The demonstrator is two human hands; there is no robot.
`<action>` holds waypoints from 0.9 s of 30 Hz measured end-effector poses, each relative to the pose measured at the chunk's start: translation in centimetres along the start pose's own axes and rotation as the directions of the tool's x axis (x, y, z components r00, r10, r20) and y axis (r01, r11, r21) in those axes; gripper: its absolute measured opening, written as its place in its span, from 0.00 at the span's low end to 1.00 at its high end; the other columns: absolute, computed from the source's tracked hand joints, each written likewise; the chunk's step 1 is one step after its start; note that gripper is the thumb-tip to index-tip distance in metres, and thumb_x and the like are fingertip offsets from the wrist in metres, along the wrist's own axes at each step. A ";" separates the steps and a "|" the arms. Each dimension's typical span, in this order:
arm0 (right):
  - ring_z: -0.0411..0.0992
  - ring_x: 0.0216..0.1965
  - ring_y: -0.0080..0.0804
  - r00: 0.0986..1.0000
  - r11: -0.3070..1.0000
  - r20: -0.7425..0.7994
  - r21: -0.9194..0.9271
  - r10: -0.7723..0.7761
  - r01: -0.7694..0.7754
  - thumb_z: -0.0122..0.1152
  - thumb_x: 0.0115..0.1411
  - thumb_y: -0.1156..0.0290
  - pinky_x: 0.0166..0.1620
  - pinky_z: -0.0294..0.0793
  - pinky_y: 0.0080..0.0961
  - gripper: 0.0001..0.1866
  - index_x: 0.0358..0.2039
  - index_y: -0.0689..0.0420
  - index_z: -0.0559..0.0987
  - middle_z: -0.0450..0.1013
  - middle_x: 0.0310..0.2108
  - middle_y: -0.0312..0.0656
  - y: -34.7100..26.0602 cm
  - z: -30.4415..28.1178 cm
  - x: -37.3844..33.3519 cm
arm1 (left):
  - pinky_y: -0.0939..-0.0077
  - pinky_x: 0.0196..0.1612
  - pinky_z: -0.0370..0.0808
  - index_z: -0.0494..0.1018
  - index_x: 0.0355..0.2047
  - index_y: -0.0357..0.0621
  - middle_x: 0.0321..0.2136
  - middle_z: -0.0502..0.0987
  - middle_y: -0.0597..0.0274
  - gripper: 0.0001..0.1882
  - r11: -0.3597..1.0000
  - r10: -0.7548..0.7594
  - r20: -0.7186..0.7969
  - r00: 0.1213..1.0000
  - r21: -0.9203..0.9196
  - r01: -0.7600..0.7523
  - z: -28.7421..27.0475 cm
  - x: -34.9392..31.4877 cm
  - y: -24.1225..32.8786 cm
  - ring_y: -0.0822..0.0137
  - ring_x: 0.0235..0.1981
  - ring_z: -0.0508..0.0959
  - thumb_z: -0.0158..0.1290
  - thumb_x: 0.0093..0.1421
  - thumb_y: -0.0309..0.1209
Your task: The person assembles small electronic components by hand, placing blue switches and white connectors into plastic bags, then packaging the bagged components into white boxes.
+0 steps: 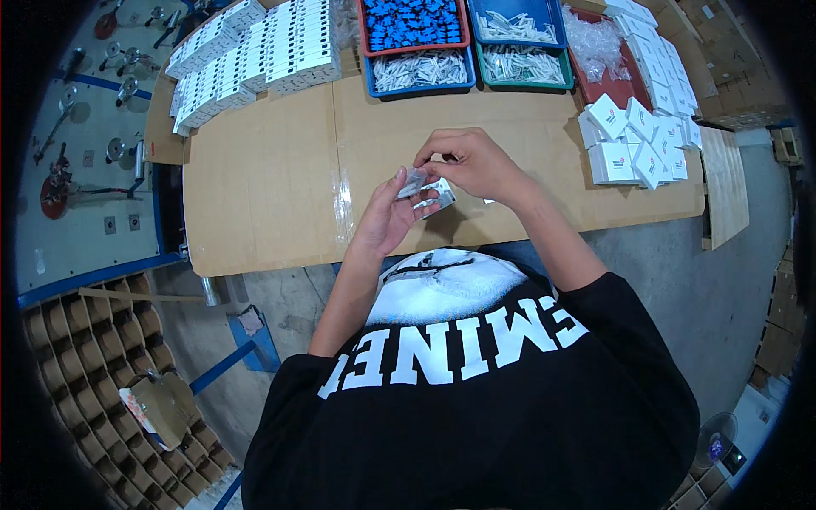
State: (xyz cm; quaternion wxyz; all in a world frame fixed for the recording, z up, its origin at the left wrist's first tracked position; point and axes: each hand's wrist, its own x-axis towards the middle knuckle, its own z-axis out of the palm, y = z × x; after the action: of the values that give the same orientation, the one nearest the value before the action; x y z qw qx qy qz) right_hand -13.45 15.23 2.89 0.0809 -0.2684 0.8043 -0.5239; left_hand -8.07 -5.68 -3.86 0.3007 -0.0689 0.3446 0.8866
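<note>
My left hand [384, 219] is raised over the near part of the table, its thumb and fingers closed on a small clear plastic bag [411, 184]. What lies inside the bag is too small to make out. My right hand [470, 160] comes in from the right with its fingertips pinched together at the bag's upper edge. Whether those fingertips hold the bag itself or something small from it cannot be told. Just below and behind my hands is a small white box [440, 198] with dark marks, partly covered by my fingers.
Rows of white boxes [302, 51] stand at the far left. Along the back are a red bin of blue parts [415, 24] and blue and green bins of white pieces [523, 66]. White cartons [633, 161] pile up at right by a red tray with clear bags [595, 47].
</note>
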 end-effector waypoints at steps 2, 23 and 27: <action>0.78 0.33 0.40 1.000 1.000 0.012 0.009 -0.019 0.019 0.66 0.58 0.72 0.37 0.76 0.33 0.07 0.37 0.58 0.84 0.80 0.32 0.42 -0.3 0.6 0.4 | 0.57 0.57 0.76 0.71 0.58 0.44 0.50 0.79 0.59 0.25 1.000 0.001 -0.003 1.000 -0.012 -0.001 -0.3 -0.2 -0.1 0.63 0.50 0.78 0.46 0.74 0.51; 0.75 0.44 0.37 0.966 0.999 0.255 -0.020 -0.044 0.050 0.65 0.64 0.69 0.47 0.73 0.31 0.09 0.38 0.63 0.83 0.75 0.45 0.42 0.5 0.5 0.3 | 0.61 0.56 0.77 0.73 0.58 0.38 0.49 0.80 0.53 0.29 0.972 0.087 -0.040 0.995 0.221 -0.076 -0.3 -1.7 1.2 0.61 0.48 0.82 0.39 0.76 0.51; 0.75 0.40 0.30 0.979 0.990 0.189 0.104 0.071 -0.092 0.67 0.63 0.71 0.43 0.74 0.26 0.08 0.38 0.63 0.83 0.77 0.41 0.40 -0.1 0.4 -0.1 | 0.69 0.48 0.82 0.76 0.54 0.33 0.43 0.83 0.53 0.23 0.799 0.300 -0.141 0.943 0.577 -0.168 1.3 -1.1 0.9 0.64 0.43 0.84 0.48 0.75 0.43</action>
State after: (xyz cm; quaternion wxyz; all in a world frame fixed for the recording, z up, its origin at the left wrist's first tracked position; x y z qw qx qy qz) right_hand -13.13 14.92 2.80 0.1916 -0.2777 0.7731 -0.5371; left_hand -7.55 -5.88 -1.99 0.1539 -0.0349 0.6255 0.7641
